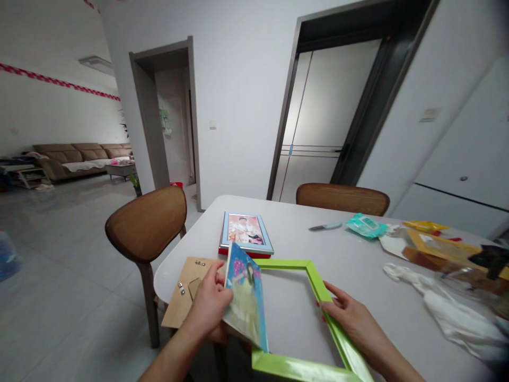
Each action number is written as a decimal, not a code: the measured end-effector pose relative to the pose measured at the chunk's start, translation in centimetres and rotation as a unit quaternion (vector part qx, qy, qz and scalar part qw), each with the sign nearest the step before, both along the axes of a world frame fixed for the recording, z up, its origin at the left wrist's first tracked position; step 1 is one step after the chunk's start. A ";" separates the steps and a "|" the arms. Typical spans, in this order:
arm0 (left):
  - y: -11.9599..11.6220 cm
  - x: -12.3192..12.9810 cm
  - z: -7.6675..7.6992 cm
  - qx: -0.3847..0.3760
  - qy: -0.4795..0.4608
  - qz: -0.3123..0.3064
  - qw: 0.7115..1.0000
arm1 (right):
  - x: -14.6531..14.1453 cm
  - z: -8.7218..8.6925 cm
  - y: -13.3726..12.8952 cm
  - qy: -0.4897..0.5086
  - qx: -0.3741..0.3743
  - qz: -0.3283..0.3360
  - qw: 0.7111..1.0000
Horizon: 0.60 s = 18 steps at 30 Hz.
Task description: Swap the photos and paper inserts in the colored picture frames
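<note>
My left hand (210, 297) pinches the left edge of a photo print (244, 297), which stands tilted and shows a figure in a pale dress against blue with pink flowers. My right hand (350, 313) grips the right side of a lime-green picture frame (318, 286), its opening showing the white table behind. The print overlaps the frame's left side. Under and beside my left hand lies a brown backing board (181, 286) with metal clips, partly hidden by the hand. Behind the print, a light-blue framed picture (246, 231) rests on something red.
On the white table (290, 228) lie a knife (325, 227), a teal wipes packet (366, 226), a white cloth (441, 307) and an open cardboard box (433, 252) at the right. Wooden chairs stand at the left (149, 223) and far side (342, 197).
</note>
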<state>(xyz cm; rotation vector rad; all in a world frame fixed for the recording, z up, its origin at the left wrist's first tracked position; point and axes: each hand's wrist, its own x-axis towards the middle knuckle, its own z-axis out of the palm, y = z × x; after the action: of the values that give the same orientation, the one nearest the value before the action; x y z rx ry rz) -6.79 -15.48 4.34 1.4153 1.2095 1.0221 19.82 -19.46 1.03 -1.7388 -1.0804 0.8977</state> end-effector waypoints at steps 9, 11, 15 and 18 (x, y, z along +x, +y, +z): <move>-0.3 -0.6 -3.8 0.078 0.349 -0.018 0.934 | 3.1 -2.4 1.1 -0.323 -0.040 -0.015 0.946; -0.6 -0.5 -3.2 0.107 0.412 -0.027 0.904 | 2.9 -2.4 1.2 -0.352 -0.042 -0.013 0.935; -0.9 -0.1 -2.5 0.122 0.481 -0.033 0.868 | 2.4 -2.6 1.2 -0.386 -0.039 -0.010 0.921; -1.3 0.2 -2.5 0.142 0.496 -0.025 0.856 | 2.3 -2.9 1.1 -0.407 -0.025 -0.007 0.913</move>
<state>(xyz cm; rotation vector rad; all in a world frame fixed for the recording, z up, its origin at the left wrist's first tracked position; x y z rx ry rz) -6.56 -16.73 1.84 2.3334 1.7548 0.3847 22.10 -18.36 -1.86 -2.2251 -1.5623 0.1470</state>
